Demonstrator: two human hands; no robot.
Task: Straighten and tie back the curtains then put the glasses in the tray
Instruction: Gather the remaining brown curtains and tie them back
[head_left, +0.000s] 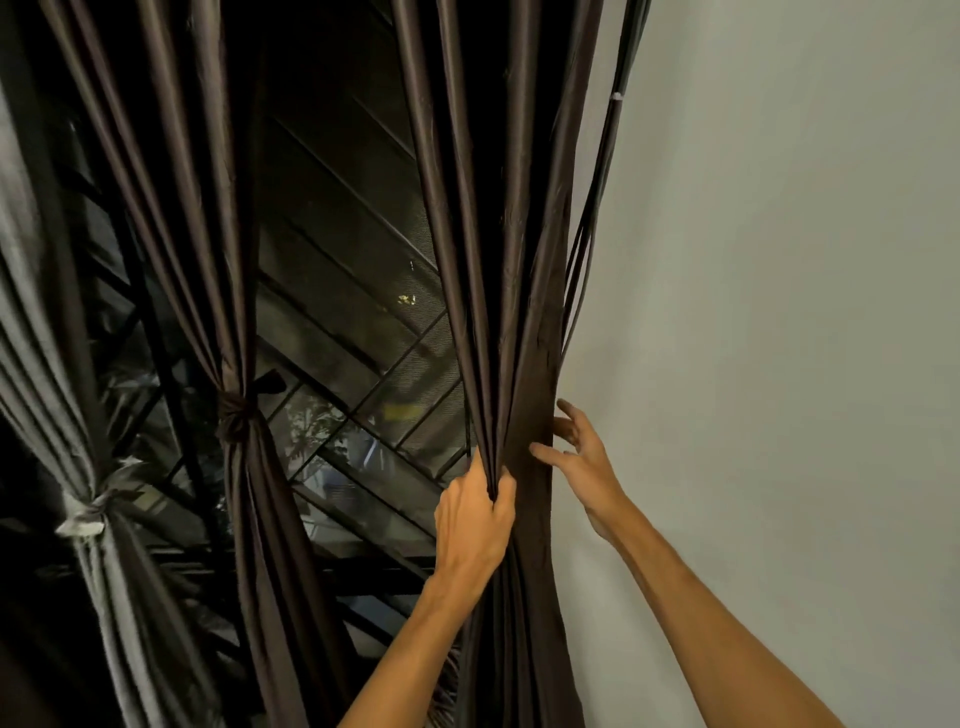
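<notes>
Fingers (503, 496) of the left hand (470, 525) are curled tight round a bunch of folds in the right curtain (498, 260), low centre of the frame. The right hand (584, 460) is spread wide and holds nothing, its fingertips (545, 453) touching the curtain's far edge beside the wall (779, 312). The curtain's long axis runs top to bottom, and its ungathered cloth lies between the hands. Three curtains show. The middle curtain (234, 410) and the left curtain (88, 514) are each knotted; this one is not. No glasses or tray in view.
</notes>
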